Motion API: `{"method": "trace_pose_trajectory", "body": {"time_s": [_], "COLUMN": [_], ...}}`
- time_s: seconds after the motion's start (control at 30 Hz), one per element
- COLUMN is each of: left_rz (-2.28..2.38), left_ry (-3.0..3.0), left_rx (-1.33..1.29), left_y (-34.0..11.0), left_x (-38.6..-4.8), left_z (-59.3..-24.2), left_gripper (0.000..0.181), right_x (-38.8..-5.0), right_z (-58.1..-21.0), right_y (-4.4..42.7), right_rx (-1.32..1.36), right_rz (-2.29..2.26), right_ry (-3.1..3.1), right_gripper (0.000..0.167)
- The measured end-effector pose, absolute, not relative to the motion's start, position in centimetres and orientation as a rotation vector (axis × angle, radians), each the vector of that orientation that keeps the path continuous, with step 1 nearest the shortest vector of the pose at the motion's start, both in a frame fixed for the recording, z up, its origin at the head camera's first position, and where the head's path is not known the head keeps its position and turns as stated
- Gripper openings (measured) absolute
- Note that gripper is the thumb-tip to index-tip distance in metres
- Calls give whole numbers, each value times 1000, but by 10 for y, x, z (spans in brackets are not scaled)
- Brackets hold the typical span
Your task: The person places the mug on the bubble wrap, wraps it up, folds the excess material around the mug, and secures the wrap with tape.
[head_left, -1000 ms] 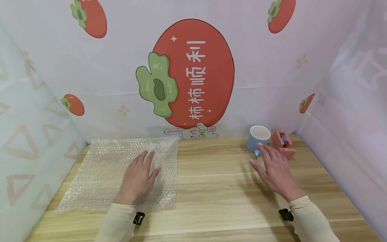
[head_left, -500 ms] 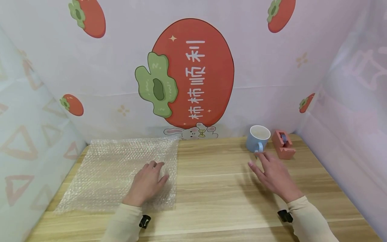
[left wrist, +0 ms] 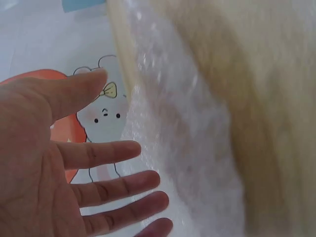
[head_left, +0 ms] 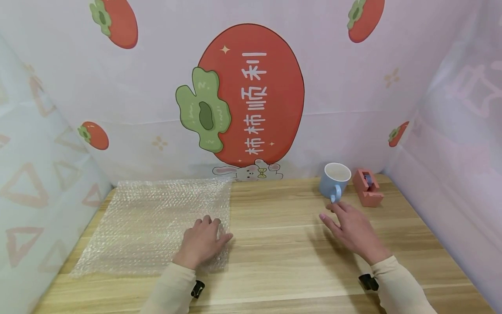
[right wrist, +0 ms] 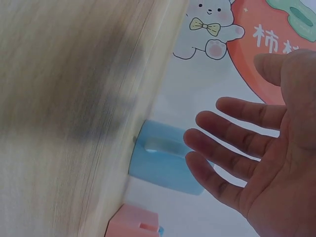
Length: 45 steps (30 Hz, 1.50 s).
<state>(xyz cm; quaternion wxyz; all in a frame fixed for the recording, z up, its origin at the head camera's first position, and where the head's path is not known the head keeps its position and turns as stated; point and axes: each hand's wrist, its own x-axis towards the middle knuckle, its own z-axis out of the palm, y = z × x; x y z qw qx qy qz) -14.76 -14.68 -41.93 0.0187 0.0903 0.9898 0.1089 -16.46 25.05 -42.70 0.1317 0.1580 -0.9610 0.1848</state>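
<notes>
A clear sheet of bubble wrap (head_left: 137, 226) lies flat on the left part of the wooden table. Over its right edge hovers my left hand (head_left: 201, 242), its fingers spread and holding nothing; the left wrist view shows the bare palm beside the bubble wrap (left wrist: 182, 143). My right hand (head_left: 357, 231) hangs just in front of a light blue mug (head_left: 331, 185), fingers extended. In the right wrist view the blue mug (right wrist: 160, 170) stands beyond those fingers, apart from them, with its handle turned toward the hand.
A pink tape dispenser (head_left: 368, 189) stands to the right of the mug, near the back right corner of the table (head_left: 274, 244). Fabric walls printed with persimmons and a rabbit enclose the table at the back and on both sides.
My left hand has moved right and toward me over the bubble wrap, to its right edge. My right hand has drawn back slightly from the mug, uncovering its handle.
</notes>
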Motion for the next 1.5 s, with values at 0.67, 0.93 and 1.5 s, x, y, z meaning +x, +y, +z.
{"method": "trace_pose_trajectory", "body": {"time_s": [0.67, 0.93, 1.5], "left_rz": [414, 441, 459], "left_ry": [3147, 3168, 3267], "left_rx": [119, 139, 176], "left_y": [-124, -119, -117], "left_x": [-141, -139, -141], "left_z": [-430, -431, -428], "left_gripper": [29, 11, 22], "right_x": [-163, -164, -163], "right_z": [-430, -431, -432], "right_y": [250, 249, 243], "right_rx": [482, 508, 516], "right_rz": [517, 513, 521], "right_ry": [-2799, -2799, -2815], "right_gripper": [40, 39, 39]}}
